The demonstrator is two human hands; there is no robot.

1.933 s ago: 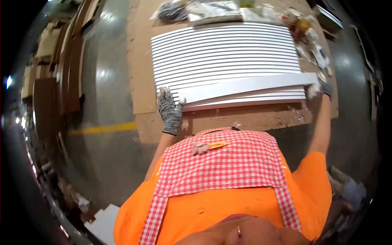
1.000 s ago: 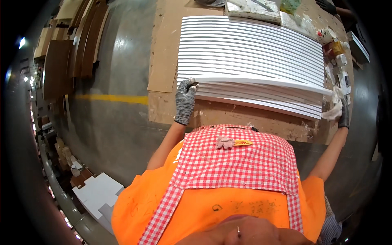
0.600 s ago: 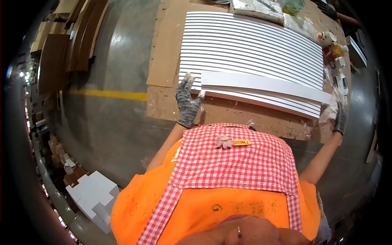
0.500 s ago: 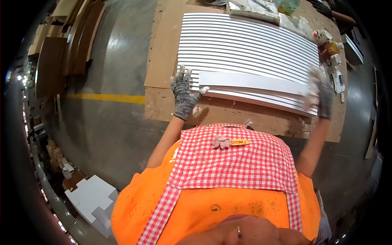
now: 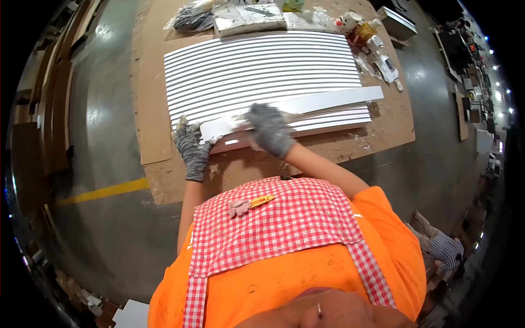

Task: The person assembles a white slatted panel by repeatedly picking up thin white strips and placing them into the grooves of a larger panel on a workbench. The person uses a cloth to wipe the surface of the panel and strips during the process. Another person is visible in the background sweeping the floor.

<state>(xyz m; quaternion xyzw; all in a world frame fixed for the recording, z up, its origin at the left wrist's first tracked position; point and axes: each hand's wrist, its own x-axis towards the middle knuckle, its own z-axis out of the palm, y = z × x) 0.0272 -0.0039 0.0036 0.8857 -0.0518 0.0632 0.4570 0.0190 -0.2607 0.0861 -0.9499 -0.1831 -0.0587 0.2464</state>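
Now the right hand (image 5: 269, 130), in a grey knit glove, lies palm-down across the long white strip (image 5: 306, 106), its fingers curled over the strip's near edge not far from the strip's left end. Half a second ago this hand was out at the strip's far right end; it has since travelled along the strip toward the middle of the body. The left hand (image 5: 191, 147), gloved the same way, grips the strip's left end, fingers spread against the end edge, much where it was before.

The strip itself rests on the near rows of the slatted white panel (image 5: 257, 71), running from the left hand out to the right, where its far end juts slightly past the panel's right edge. It lies a little askew to the slats, its right end farther from the person than its left.

The panel sits on a brown board worktable (image 5: 150, 109), whose bare margin shows to the left and in front. At the far edge of the table are a grey bundle in a bag (image 5: 192, 19), flat packets, and some small bottles and tubes (image 5: 363, 30) at the right corner. Below, a red-checked apron (image 5: 279, 229) over an orange shirt fills the near view.
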